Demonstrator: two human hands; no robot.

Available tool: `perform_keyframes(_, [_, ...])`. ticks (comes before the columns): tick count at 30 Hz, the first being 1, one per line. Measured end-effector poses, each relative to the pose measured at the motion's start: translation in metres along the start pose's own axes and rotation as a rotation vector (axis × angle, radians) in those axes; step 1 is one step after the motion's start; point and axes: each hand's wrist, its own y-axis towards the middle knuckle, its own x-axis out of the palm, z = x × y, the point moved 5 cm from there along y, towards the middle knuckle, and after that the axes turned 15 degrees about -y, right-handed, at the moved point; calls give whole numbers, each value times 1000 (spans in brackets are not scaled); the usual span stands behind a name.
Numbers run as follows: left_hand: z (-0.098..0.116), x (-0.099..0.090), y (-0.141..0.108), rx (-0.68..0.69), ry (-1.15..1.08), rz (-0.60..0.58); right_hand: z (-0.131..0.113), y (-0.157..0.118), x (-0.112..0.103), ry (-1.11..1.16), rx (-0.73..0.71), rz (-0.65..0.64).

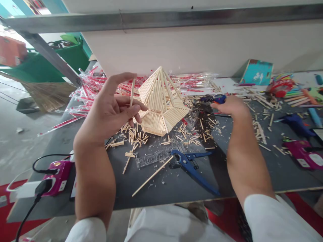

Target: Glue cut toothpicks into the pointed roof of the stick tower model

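Between the forefinger and thumb of my left hand is a short wooden stick, held nearly upright. Just right of it stands a pointed model of pale sticks, with sloping roof panels and a flared lower skirt. Farther right, my right hand is closed around a dark blue glue gun, partly hidden by the fingers. Nearer me lie blue-handled cutters, a clear plastic ruler and one long stick.
Cut stick pieces litter the dark table. Red-and-clear plastic wrappers pile up behind. Pink power strips with cords sit at left and right. Another blue glue gun lies at right. A metal bar crosses the back.
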Motion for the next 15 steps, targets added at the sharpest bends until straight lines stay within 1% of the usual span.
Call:
perform_keyframes(2, [-3, 5, 0, -37, -32, -49, 1, 3, 6, -55, 23, -49])
perform_keyframes(3, [-5, 7, 0, -54, -46, -71, 1, 2, 5, -76, 29, -52])
perform_keyframes(5, [-9, 12, 1, -91, -71, -111, -1, -3, -3, -73, -4, -22])
perform_keyframes(6, [-10, 14, 1, -110, -78, -129, -3, -9, -9, -52, -28, 14])
perform_keyframes(8, [-11, 18, 0, -147, -78, -150, -10, -26, -29, 30, -88, 152])
perform_keyframes(10, [-10, 23, -1, -175, -93, -166, -21, -53, -54, 165, -202, 389])
perform_keyframes(11, [-9, 26, -2, -183, -113, -173, -31, -68, -65, 224, -297, 469])
perform_keyframes(12, [-8, 29, -3, -187, -135, -179, -41, -84, -74, 281, -385, 529])
perform_keyframes(13, [-7, 32, -4, -194, -152, -186, -53, -100, -80, 334, -474, 559])
perform_keyframes(15, [-7, 38, -6, -204, -166, -196, -79, -128, -87, 353, -617, 582])
